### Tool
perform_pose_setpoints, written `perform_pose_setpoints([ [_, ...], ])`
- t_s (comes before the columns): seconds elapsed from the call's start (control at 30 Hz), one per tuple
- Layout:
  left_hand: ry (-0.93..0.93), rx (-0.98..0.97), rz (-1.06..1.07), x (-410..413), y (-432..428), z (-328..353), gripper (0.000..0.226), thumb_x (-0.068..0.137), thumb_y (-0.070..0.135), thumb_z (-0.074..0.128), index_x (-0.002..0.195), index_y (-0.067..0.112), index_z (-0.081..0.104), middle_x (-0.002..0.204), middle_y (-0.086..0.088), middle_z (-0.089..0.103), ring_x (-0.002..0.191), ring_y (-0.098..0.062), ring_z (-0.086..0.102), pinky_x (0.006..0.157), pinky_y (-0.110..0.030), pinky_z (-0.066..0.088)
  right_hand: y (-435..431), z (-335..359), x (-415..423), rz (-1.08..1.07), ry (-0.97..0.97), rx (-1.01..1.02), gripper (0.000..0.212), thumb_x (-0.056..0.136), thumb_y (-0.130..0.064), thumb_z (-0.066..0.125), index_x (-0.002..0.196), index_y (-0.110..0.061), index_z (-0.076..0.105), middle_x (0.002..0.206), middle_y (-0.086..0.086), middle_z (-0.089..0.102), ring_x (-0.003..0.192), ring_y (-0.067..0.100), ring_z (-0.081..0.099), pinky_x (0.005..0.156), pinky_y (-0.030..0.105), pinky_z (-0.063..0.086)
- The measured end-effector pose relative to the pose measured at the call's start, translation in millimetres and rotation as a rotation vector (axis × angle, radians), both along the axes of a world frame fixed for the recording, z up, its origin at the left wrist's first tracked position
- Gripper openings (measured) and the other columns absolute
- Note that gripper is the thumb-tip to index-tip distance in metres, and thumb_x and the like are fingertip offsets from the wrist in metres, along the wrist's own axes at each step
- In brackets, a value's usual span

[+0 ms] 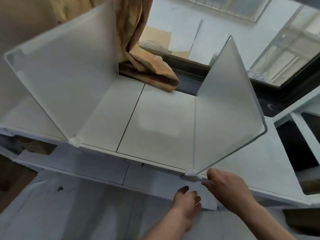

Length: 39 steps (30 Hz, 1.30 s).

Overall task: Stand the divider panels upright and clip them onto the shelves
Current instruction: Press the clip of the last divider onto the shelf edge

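At the left of the shelf (155, 118) we find the left divider panel (65, 80) standing upright, its near lower corner seated in a white clip (74, 141) on the shelf's near edge. This anchors the panel at the front, so we judge this unit fitted. Behind it, at the far edge, a tan curtain (138, 49) hangs down and rests on the sill beside the window (242, 40).

Moving right across the bare shelf top, we reach the right divider panel (228, 110), also upright, running from far to near. Its near lower corner sits in a second clip (191, 175) at the shelf's front lip.

Below that clip, our left hand (187, 198) lies against the shelf's front face, fingers loosely curled and holding nothing, probably to steady the shelf. Our right hand (228, 186) is just right of the clip, thumb and forefinger pinched at its right end; whether they grip the clip itself or only touch it we cannot tell. We judge the step in hand to be pressing this clip home. The panel's top is unsupported, so uneven pressure could tip it.
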<state>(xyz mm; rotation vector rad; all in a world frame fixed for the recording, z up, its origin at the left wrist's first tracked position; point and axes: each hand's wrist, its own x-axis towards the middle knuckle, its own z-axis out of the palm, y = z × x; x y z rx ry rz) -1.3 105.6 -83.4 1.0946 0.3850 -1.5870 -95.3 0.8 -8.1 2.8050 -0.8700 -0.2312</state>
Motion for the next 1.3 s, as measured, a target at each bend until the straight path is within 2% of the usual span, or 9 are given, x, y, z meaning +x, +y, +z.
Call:
perform_pose_setpoints([
  [0.1, 0.041, -0.053, 0.069, -2.7, -28.8, -2.5, 0.029, 0.094, 0.0, 0.046, 0.113, 0.02, 0.056, 0.097, -0.011, 0.063, 0.082, -0.021, 0.057, 0.073, -0.029, 0.051, -12.1, -4.8, 8.4, 0.132, 0.043, -0.004, 0.036, 0.075, -0.037, 0.082, 0.069, -0.02, 0.051, 0.056, -0.002, 0.054, 0.04, 0.023, 0.052, 0.037, 0.029, 0.026],
  [0.2, 0.066, -0.118, 0.13, 0.6, -44.8, -3.7, 0.032, 0.087, -0.006, 0.045, 0.098, 0.013, 0.069, 0.091, -0.009, 0.07, 0.082, -0.019, 0.061, 0.079, -0.031, 0.052, -21.0, -11.0, 9.2, 0.223, 0.092, 0.017, 0.024, 0.077, -0.024, 0.074, 0.072, -0.021, 0.051, 0.062, 0.0, 0.055, 0.047, 0.026, 0.055, 0.04, 0.033, 0.036],
  [0.3, 0.097, -0.163, 0.216, 2.5, -48.3, -5.4, 0.041, 0.076, -0.019, 0.038, 0.09, 0.005, 0.068, 0.084, -0.014, 0.07, 0.08, -0.022, 0.063, 0.093, -0.038, 0.05, -24.3, -16.1, 9.6, 0.239, 0.125, 0.073, 0.013, 0.081, -0.02, 0.064, 0.079, -0.023, 0.052, 0.07, -0.001, 0.06, 0.057, 0.026, 0.06, 0.047, 0.035, 0.044],
  [0.43, 0.117, -0.197, 0.249, 3.5, -43.7, -5.7, 0.04, 0.077, -0.022, 0.038, 0.085, 0.002, 0.069, 0.08, -0.014, 0.071, 0.081, -0.024, 0.064, 0.101, -0.043, 0.047, -23.2, -19.3, 11.0, 0.246, 0.117, 0.108, 0.016, 0.074, -0.014, 0.066, 0.08, -0.024, 0.054, 0.07, -0.002, 0.062, 0.059, 0.024, 0.063, 0.048, 0.034, 0.047],
  [0.63, 0.111, -0.196, 0.221, 8.3, -40.2, -1.5, 0.036, 0.083, -0.017, 0.043, 0.083, 0.006, 0.072, 0.08, -0.01, 0.075, 0.082, -0.021, 0.067, 0.099, -0.041, 0.048, -20.0, -18.7, 13.4, 0.257, 0.097, 0.109, 0.02, 0.068, -0.012, 0.069, 0.078, -0.023, 0.056, 0.067, -0.002, 0.062, 0.055, 0.023, 0.062, 0.045, 0.034, 0.047],
  [1.03, 0.06, -0.152, 0.221, 43.4, -20.8, -7.1, 0.024, 0.095, 0.0, 0.046, 0.096, 0.009, 0.068, 0.092, -0.01, 0.075, 0.091, -0.021, 0.068, 0.09, -0.039, 0.054, -2.7, -19.9, 50.7, 0.267, 0.092, 0.166, 0.016, 0.073, -0.01, 0.059, 0.083, -0.022, 0.057, 0.072, -0.002, 0.064, 0.06, 0.024, 0.063, 0.05, 0.036, 0.05],
  [1.2, 0.062, -0.158, 0.218, 51.1, -16.7, -7.8, 0.023, 0.094, 0.0, 0.05, 0.093, 0.009, 0.07, 0.09, -0.01, 0.076, 0.087, -0.021, 0.07, 0.081, -0.035, 0.057, 2.5, -17.9, 57.7, 0.248, 0.108, 0.186, 0.015, 0.081, -0.011, 0.054, 0.09, -0.023, 0.06, 0.078, -0.003, 0.065, 0.065, 0.022, 0.064, 0.056, 0.035, 0.052],
  [1.3, 0.053, -0.162, 0.217, 55.6, -13.7, -9.5, 0.023, 0.094, 0.0, 0.049, 0.095, 0.009, 0.07, 0.091, -0.01, 0.076, 0.087, -0.021, 0.07, 0.084, -0.037, 0.055, 6.5, -16.5, 64.8, 0.252, 0.109, 0.187, 0.015, 0.079, -0.01, 0.056, 0.087, -0.022, 0.059, 0.076, -0.003, 0.065, 0.062, 0.022, 0.062, 0.053, 0.034, 0.051],
])
